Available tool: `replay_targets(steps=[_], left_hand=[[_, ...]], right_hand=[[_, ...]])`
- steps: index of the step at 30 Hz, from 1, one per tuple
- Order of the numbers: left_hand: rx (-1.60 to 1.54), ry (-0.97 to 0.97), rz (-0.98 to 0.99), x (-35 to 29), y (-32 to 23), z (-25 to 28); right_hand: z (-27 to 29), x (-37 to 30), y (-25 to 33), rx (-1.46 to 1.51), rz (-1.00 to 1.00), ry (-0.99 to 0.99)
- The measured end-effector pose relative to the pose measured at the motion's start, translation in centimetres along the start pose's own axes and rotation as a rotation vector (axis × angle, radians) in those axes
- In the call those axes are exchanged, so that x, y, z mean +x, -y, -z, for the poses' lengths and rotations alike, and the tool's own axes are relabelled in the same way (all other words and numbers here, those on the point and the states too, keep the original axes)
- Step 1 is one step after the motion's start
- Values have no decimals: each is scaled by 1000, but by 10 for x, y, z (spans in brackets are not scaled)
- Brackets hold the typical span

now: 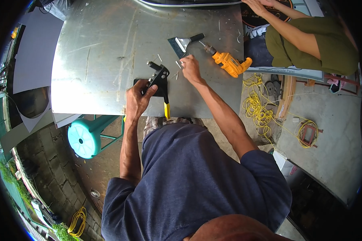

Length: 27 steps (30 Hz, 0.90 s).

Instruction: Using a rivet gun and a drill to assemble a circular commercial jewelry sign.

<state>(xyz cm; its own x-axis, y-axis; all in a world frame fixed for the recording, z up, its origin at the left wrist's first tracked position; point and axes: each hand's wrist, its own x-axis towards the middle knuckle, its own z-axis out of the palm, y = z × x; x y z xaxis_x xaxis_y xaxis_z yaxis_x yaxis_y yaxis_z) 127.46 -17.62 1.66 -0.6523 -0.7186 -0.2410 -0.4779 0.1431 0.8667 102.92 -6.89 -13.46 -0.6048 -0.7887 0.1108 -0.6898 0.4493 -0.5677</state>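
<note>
My left hand (pixel 138 98) is wrapped round a black hand riveter (pixel 161 78), whose yellow-tipped handle points toward me at the table's near edge. Part of a dark flat piece shows beneath it. To the right, my right hand (pixel 192 69) has thumb and fingers pinched together just above the metal tabletop; what sits between the fingertips is too small to make out. Several thin silvery rivets (pixel 177 75) lie beside those fingertips. Just beyond them rests a scraper (pixel 184 43) with a wide dark blade and black handle.
A yellow power drill (pixel 229 63) lies right of my right hand, its bit toward the scraper. The metal table (pixel 96 52) spreads ahead. At the far right, another person's arm (pixel 293 34) reaches forward. A turquoise stool (pixel 84 137) and tangled yellow cord (pixel 256 106) are on the floor.
</note>
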Motion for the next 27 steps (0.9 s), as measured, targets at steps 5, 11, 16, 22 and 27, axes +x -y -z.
replay_targets(steps=[5, 11, 16, 22, 27], left_hand=[[29, 48, -77, 2, -10, -8], [109, 62, -187, 0, -34, -29], [227, 75, -224, -3, -59, -55], [287, 80, -283, -6, -84, -83], [304, 85, -272, -6, -95, -97]], right_hand=[[68, -11, 24, 848, -411, -34], [150, -14, 78, 1228, -217, -52], [177, -4, 84, 1101, -67, 37], [196, -7, 65, 988, -45, 51], [207, -8, 50, 992, -33, 17]])
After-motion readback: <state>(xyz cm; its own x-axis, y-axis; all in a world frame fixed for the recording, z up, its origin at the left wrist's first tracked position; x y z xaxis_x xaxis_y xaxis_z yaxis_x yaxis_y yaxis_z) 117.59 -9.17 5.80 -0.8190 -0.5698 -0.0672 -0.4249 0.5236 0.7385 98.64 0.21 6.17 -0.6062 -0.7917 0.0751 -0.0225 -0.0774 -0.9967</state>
